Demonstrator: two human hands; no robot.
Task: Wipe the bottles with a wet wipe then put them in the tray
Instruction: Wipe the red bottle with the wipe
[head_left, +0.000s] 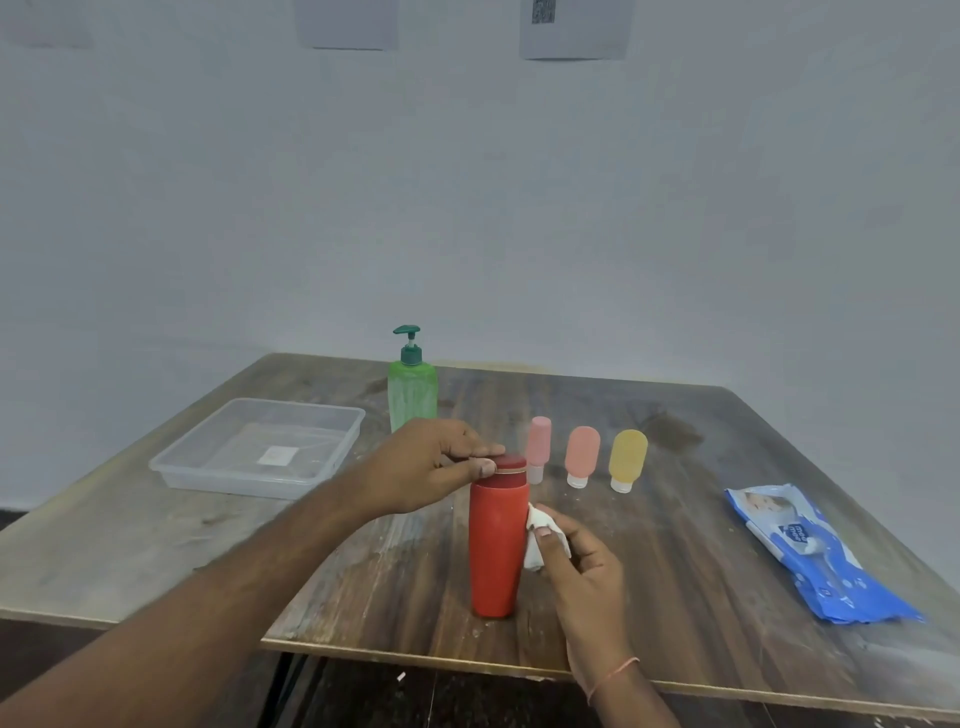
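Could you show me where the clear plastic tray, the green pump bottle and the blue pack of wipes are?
Clear plastic tray (347, 437): head view, right wall.
Green pump bottle (412, 395): head view, middle of body.
Blue pack of wet wipes (810, 556): head view, middle of wrapper.

You are keeping a tall red bottle standing upright near the table's front edge, a crumpled white wet wipe lying against its right side. Behind it, a green pump bottle and three small inverted tubes, pink, salmon and yellow, are standing upright. A clear plastic tray is sitting at the left, holding no bottles.
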